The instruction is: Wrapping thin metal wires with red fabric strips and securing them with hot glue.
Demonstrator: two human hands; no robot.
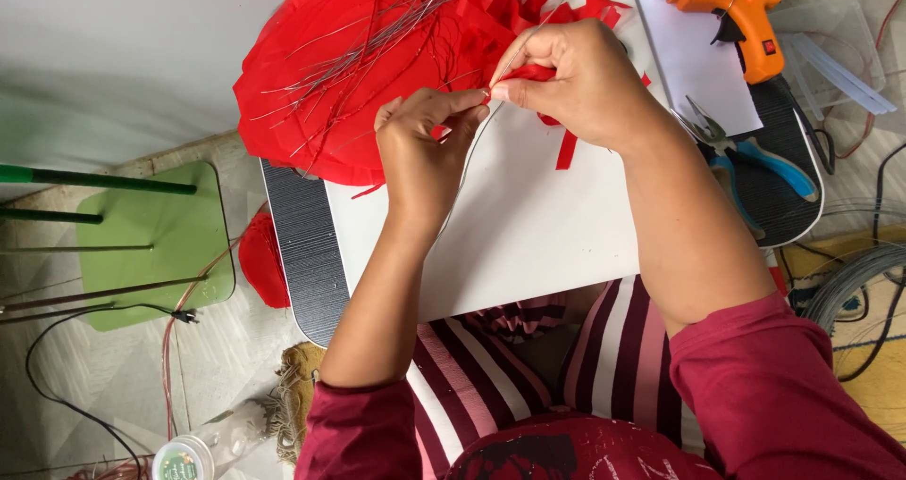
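The reference landmark is the white board (528,235), which lies across the person's lap on top of a dark ribbed tray (294,244).

Left hand (425,150): positioned over the upper middle of the white board. The thumb and forefinger are closed in a pinch on the near end of a red paper strip (533,72), and a thin wire (467,173) curves down from the pinch across the board.

Right hand (580,79): positioned just right of the left hand, above the upper part of the white board. The fingers are curled shut around the same red paper strip, so both hands grip one piece, fingertips nearly touching.

Red paper strip: held between the two hands, raised slightly off the white board near its upper edge.

Surrounding items:
- A heap of red paper (349,65) with loose thin wires on it covers the upper left corner of the white board.
- Short red paper offcuts (566,150) lie on the board under the right wrist.
- Blue-handled pliers (755,159) rest just off the right edge of the white board (on the ribbed tray).
- An orange glue gun (741,8) lies beyond the upper right corner of the board, with clear glue sticks (845,69) beside it.
- A green stool (151,244) stands well to the left of the board, on the floor.
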